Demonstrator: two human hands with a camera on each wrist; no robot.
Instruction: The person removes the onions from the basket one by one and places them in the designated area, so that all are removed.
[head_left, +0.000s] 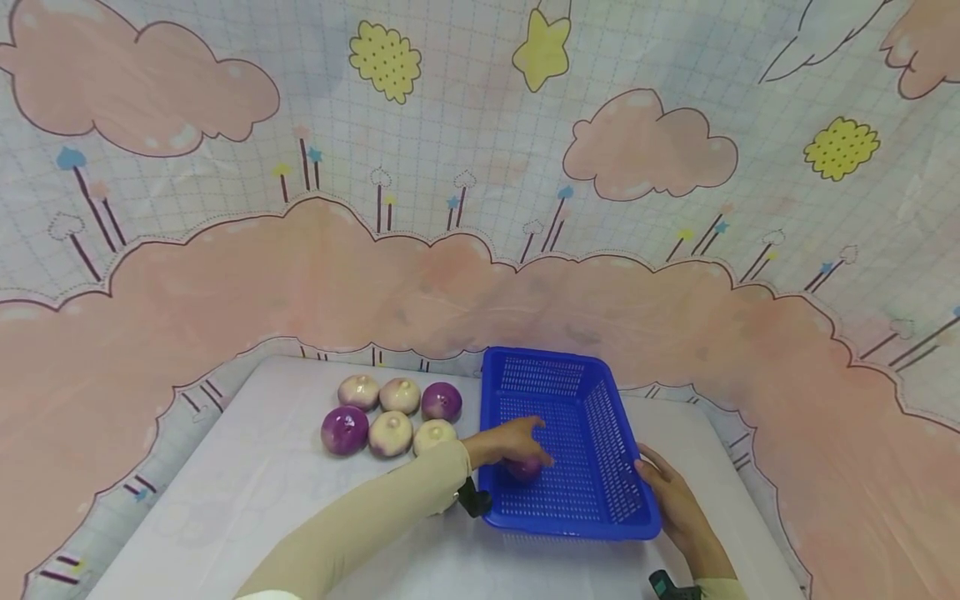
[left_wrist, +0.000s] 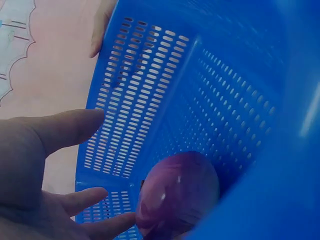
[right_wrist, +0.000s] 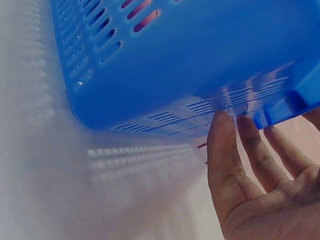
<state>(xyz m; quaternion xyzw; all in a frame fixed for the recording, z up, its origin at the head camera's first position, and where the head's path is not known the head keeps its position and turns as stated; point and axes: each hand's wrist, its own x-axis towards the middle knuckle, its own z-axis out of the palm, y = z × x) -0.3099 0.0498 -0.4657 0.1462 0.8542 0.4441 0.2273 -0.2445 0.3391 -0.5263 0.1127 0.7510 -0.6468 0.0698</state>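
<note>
A purple onion [head_left: 523, 469] lies in the blue plastic basket [head_left: 558, 527], against its left wall. My left hand [head_left: 513, 440] reaches over the left rim into the basket. Its fingers are spread, with fingertips right at the onion in the left wrist view and nothing gripped. My right hand [head_left: 673, 497] is at the basket's right side. In the right wrist view its fairly straight fingers [right_wrist: 222, 155] touch the outer wall under the rim. Left of the basket, several pale onions [head_left: 390, 433] and two purple onions [head_left: 345, 430] sit in rows, partly hidden by the left sleeve.
A white-covered table [head_left: 247, 467] carries the basket and onions. Behind it hangs a cartoon-printed cloth [head_left: 450, 292] with pink clouds. Dark wrist cameras [head_left: 474, 498] are strapped to both wrists, the left one close by the basket's left rim.
</note>
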